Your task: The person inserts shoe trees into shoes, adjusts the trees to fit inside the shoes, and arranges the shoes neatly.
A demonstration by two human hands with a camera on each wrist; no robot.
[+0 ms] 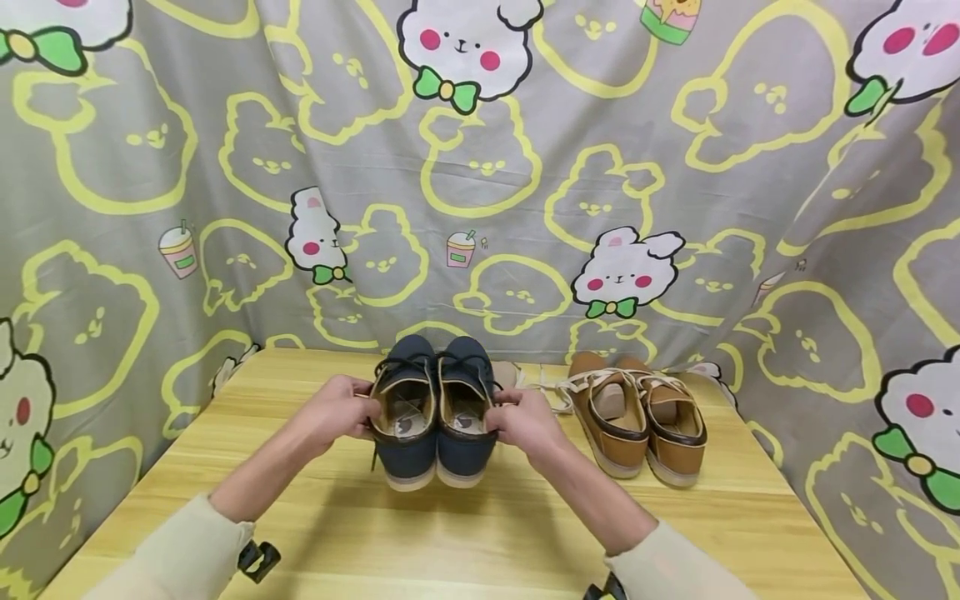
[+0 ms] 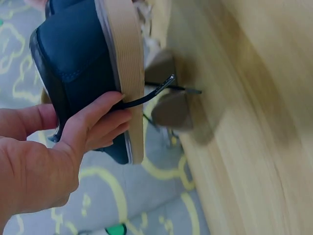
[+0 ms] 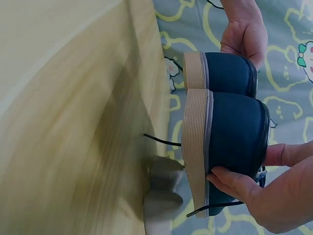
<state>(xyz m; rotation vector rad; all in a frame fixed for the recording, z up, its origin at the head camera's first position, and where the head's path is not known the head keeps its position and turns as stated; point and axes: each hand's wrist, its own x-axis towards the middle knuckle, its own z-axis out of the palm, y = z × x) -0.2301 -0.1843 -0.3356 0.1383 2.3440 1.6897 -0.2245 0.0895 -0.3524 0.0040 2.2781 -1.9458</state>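
Observation:
Two navy lace-up shoes (image 1: 408, 454) are held side by side off the tabletop, heels toward me and toes toward the curtain. My left hand (image 1: 343, 410) grips the left shoe by its side, thumb at the collar and fingers along the outer wall, as the left wrist view shows. On the other shoe (image 3: 237, 132), my right hand (image 1: 528, 421) has the same grip, with its thumb over the collar edge. Dark laces (image 2: 151, 95) hang loose below the pair. Pale soles face the table in both wrist views.
A brown pair of shoes (image 1: 678, 462) with cream laces stands at the right on the wooden table (image 1: 525, 542). Behind the navy pair, a greyish-beige pair (image 2: 171, 110) is mostly hidden in the head view. A patterned curtain (image 1: 517, 192) closes off the back and sides.

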